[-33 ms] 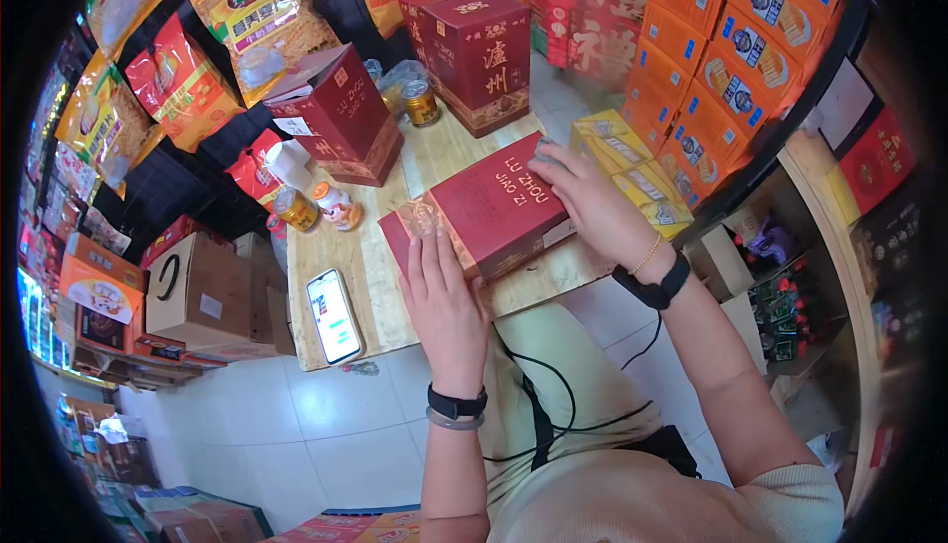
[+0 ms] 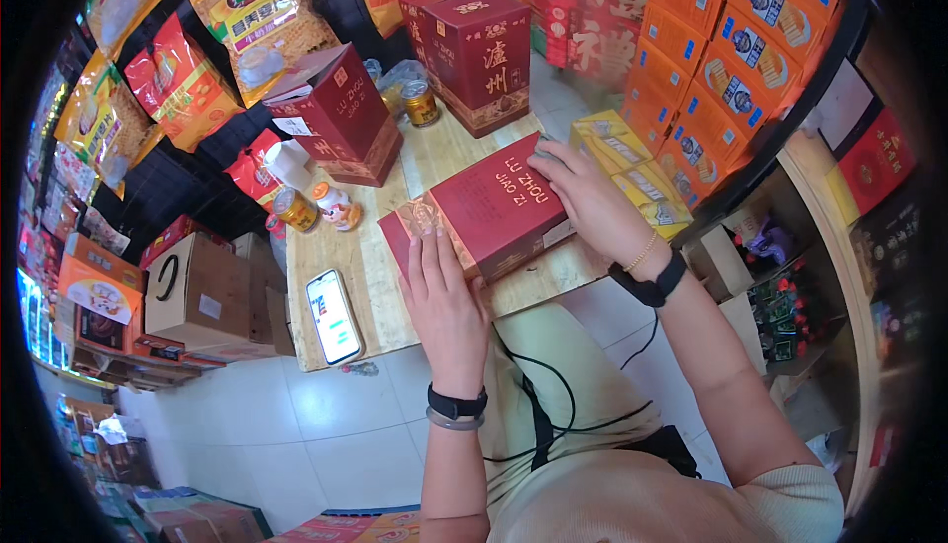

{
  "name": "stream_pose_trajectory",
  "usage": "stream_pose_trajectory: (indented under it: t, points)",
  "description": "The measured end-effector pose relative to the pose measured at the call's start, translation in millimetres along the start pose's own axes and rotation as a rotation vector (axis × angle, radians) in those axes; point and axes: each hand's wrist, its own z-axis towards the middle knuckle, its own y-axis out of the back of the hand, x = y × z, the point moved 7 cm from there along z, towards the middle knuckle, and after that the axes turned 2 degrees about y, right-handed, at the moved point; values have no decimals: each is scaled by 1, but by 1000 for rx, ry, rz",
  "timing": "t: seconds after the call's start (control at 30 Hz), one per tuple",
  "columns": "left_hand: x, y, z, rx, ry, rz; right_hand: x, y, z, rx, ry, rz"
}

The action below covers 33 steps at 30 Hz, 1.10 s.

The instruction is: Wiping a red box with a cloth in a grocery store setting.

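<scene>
A dark red gift box with gold lettering point(image 2: 479, 197) lies on its side across the wooden table point(image 2: 395, 321). My left hand point(image 2: 439, 281) holds its left end, fingers stretched over the upper face and thumb down by the near side. At the right end, my right hand point(image 2: 592, 197) presses down on the box, its fingers bent over a small grey piece that looks like cloth point(image 2: 555, 155), mostly covered. Two similar red boxes stand upright behind: one with a lifted top flap point(image 2: 341, 118), the other closed point(image 2: 472, 54).
A lit phone point(image 2: 334, 316) lies at the table's left front corner. Near it stand a white-and-orange bottle point(image 2: 337, 207) and a gold can point(image 2: 295, 209); another can point(image 2: 420, 104) is farther back. Yellow packs point(image 2: 632, 163) sit beyond my right hand. Cardboard cartons point(image 2: 207, 291) are stacked at left.
</scene>
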Motion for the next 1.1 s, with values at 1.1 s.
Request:
stream_pose_trajectory:
  t: [1.1]
  points:
    - [1, 5, 0, -25, 7, -63, 38, -11, -22, 51, 85, 126]
